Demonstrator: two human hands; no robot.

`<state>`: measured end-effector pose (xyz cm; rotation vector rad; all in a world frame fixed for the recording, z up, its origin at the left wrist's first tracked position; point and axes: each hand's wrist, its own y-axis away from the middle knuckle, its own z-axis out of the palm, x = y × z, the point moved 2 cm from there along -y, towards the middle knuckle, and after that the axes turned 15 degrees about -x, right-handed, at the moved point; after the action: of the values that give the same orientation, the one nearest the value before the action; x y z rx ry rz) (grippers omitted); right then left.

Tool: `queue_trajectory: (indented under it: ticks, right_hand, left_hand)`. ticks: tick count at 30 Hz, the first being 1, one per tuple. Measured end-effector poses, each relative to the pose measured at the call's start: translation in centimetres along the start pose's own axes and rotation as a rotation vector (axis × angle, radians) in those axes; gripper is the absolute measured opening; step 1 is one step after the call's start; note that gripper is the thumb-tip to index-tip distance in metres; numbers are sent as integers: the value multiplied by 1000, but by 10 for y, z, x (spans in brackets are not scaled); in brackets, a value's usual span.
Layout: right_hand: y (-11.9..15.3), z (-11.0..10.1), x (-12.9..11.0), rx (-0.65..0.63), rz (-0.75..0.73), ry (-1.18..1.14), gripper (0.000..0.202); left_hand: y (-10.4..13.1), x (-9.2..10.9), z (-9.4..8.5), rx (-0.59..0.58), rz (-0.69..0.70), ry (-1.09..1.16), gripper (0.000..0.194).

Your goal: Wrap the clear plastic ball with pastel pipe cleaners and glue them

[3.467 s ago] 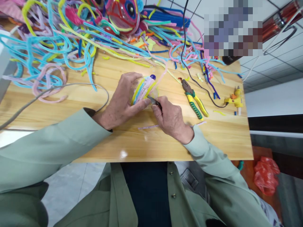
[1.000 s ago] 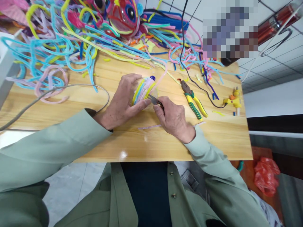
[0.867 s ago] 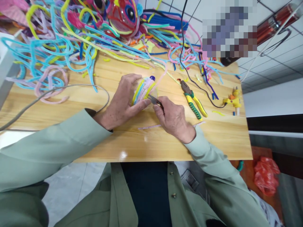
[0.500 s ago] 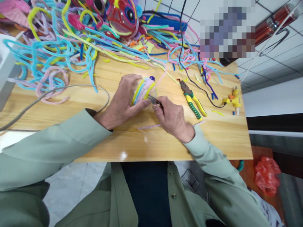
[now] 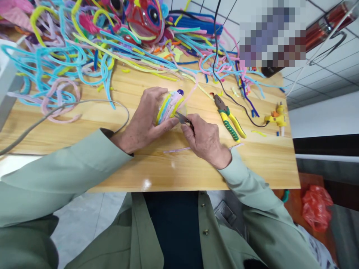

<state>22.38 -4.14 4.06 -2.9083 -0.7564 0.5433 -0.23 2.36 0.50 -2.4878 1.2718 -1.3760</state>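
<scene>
Near the table's middle, my left hand (image 5: 144,119) is closed round a small rounded piece covered with yellow, light blue and lilac pipe cleaners (image 5: 169,107). A shiny dark blue bead (image 5: 180,92) sits at its far end, and a pale pink pipe cleaner (image 5: 192,89) trails off to the upper right. My right hand (image 5: 203,140) grips a small dark-handled metal blade (image 5: 182,118); whether it is a knife or scissors I cannot tell. Its tip meets the piece's right side, close to my left thumb. My palm and fingers hide part of the piece.
Right of my hands lie pliers (image 5: 228,117) with yellow-green handles and a yellow glue gun (image 5: 277,117) on a black cord. Tangled pipe cleaners (image 5: 64,56) and a red clear ball with an eye (image 5: 146,18) crowd the back. A grey cable (image 5: 50,114) crosses the left side.
Both hands keep nearly the same place and hold. The blade appears very slightly shifted against the piece, and the whole view has moved a little.
</scene>
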Motion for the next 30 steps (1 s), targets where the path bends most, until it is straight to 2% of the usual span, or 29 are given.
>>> queue_trajectory:
  ticks: [7,19,30]
  right_hand:
    - [1,-1,1,-30,34,-40,59]
    - [0,-2,5,-63,24,-64,61]
    - [0,-5,7,-88,15,-355,55]
  left_hand:
    - [-1,0,-1,-8,0,-20,72]
    - [-1,-1,1,-7,24,-24,76]
    - [-1,-3,1,-12,30,-28,78]
